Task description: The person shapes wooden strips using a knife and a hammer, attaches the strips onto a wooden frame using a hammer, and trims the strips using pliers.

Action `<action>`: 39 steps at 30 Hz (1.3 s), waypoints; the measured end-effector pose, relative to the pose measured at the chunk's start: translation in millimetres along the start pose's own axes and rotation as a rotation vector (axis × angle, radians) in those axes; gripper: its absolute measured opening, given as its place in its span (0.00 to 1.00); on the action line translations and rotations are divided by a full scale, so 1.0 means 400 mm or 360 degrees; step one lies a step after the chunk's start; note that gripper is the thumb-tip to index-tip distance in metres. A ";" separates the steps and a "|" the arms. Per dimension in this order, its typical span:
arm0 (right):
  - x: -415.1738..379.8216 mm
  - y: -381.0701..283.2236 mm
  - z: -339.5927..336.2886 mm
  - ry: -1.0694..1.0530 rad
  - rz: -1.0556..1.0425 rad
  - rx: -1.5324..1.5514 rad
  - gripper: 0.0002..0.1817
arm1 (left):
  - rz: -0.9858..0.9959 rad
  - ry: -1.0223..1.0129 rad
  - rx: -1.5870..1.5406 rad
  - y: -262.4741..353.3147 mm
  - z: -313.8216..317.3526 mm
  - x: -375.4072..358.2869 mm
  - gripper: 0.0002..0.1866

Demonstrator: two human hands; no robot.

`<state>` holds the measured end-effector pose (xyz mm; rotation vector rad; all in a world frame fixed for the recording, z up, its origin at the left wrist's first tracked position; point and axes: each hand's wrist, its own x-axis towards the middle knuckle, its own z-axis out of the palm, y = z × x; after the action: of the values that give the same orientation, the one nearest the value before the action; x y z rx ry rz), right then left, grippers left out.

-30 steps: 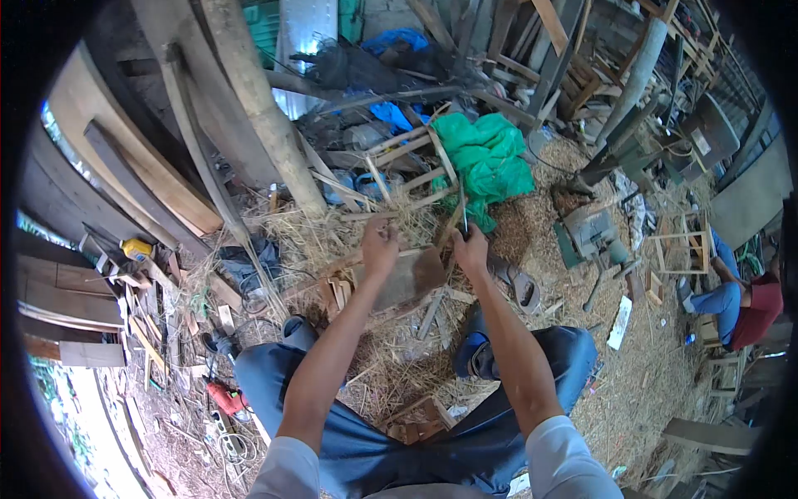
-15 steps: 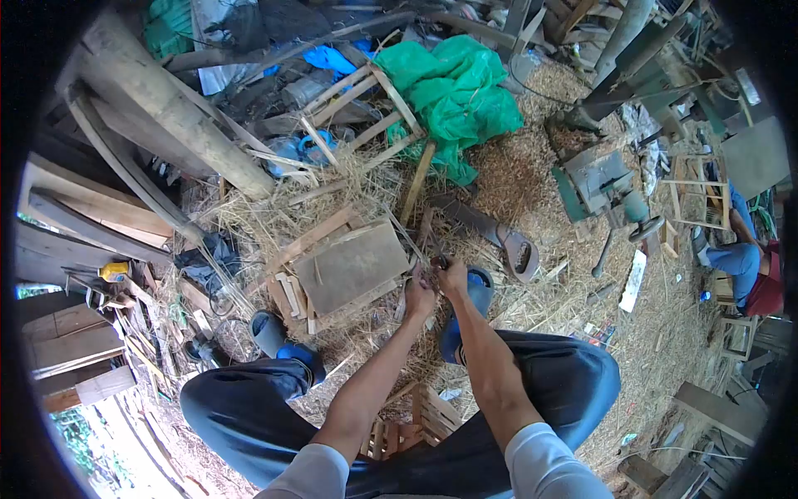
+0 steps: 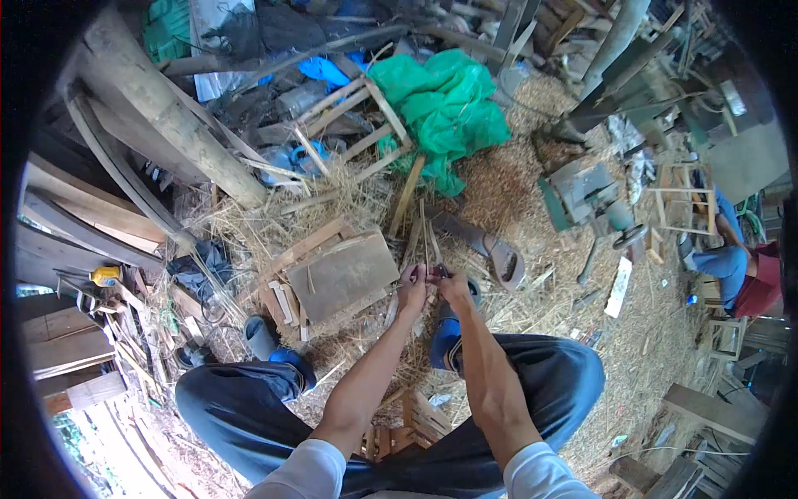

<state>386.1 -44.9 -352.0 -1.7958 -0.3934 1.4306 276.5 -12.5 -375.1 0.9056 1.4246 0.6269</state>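
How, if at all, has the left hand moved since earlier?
Yes, the left hand went rightward relative to the wooden block, from far edge to right side.

From my end I see a slim, pale strip reaching forward from the left hand; a small dark object, mostly hidden, sits in the right hand.

The left hand and right hand, held apart a second ago near the far side of the wooden block, have drawn back close together beside it. A thin sliver now shows on the block's top.
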 end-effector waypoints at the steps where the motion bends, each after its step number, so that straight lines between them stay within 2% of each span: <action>1: -0.044 -0.051 -0.004 0.0009 -0.0042 -0.0013 0.10 | 0.0012 -0.0058 -0.0098 0.051 0.006 -0.027 0.16; 4: -0.191 -0.203 -0.018 0.0187 -0.0024 -0.0005 0.09 | 0.0082 -0.0197 -0.0376 0.192 0.016 -0.115 0.13; 6: -0.271 -0.268 -0.030 0.0202 -0.0067 0.0115 0.10 | 0.0389 -0.0146 -0.0146 0.274 0.018 -0.172 0.10; 8: -0.297 -0.304 -0.040 0.0093 -0.0138 0.0275 0.10 | 0.0513 -0.0163 -0.0286 0.323 0.015 -0.193 0.08; 10: -0.342 -0.361 -0.033 0.0143 -0.0286 0.0594 0.09 | 0.0342 -0.0380 -0.0240 0.420 -0.023 -0.249 0.09; 11: -0.373 -0.401 -0.036 0.0124 -0.0306 0.0570 0.08 | 0.0637 -0.0355 -0.0030 0.465 -0.052 -0.285 0.10; 14: -0.477 -0.535 0.008 0.0046 -0.0614 0.0486 0.09 | 0.0864 -0.0430 0.0067 0.533 -0.142 -0.322 0.11; 15: -0.507 -0.572 0.020 -0.0105 -0.0725 0.0388 0.11 | 0.0697 -0.0521 0.0009 0.571 -0.187 -0.354 0.11; 16: -0.534 -0.604 0.039 -0.0141 -0.0756 0.0376 0.11 | 0.0732 -0.0487 -0.0001 0.595 -0.229 -0.373 0.11; 18: -0.589 -0.664 0.093 -0.0266 -0.0854 0.0097 0.14 | 0.0792 -0.0625 -0.0151 0.638 -0.321 -0.410 0.13; 20: -0.650 -0.705 0.156 -0.0320 -0.0914 -0.0007 0.11 | 0.0926 -0.0658 -0.0161 0.693 -0.417 -0.455 0.12; 22: -0.693 -0.722 0.213 -0.0534 -0.0966 -0.0047 0.09 | 0.0794 -0.0701 -0.0197 0.729 -0.497 -0.500 0.09; 24: -0.699 -0.728 0.267 -0.0628 -0.1002 -0.0053 0.11 | 0.0792 -0.0718 -0.0312 0.736 -0.569 -0.517 0.08; 26: -0.633 -0.706 0.304 -0.0289 -0.1741 -0.0587 0.15 | 0.0490 -0.0979 -0.0750 0.748 -0.633 -0.553 0.11; 27: -0.724 -0.731 0.327 -0.0255 -0.1801 -0.0704 0.17 | 0.0506 -0.0949 -0.0755 0.747 -0.657 -0.565 0.11; 30: -0.720 -0.716 0.364 -0.0211 -0.1794 -0.0922 0.16 | 0.0354 -0.0906 -0.0734 0.747 -0.698 -0.594 0.13; 32: -0.680 -0.688 0.378 -0.0286 -0.1680 -0.0806 0.15 | 0.0512 -0.0880 -0.0596 0.754 -0.707 -0.614 0.14; 35: -0.662 -0.670 0.402 -0.0419 -0.1698 -0.0643 0.14 | 0.0552 -0.0840 -0.0695 0.764 -0.700 -0.635 0.12; 37: -0.688 -0.683 0.421 -0.0662 -0.1473 -0.0161 0.14 | 0.0597 -0.0818 -0.0654 0.782 -0.693 -0.647 0.12; 39: -0.731 -0.695 0.422 -0.0715 -0.1306 -0.0049 0.14 | 0.0643 -0.0801 -0.0616 0.790 -0.690 -0.654 0.12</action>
<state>201.1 3.5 41.4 -1.0842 -1.2222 1.1888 30.3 -16.5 53.6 0.9577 0.6436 0.8665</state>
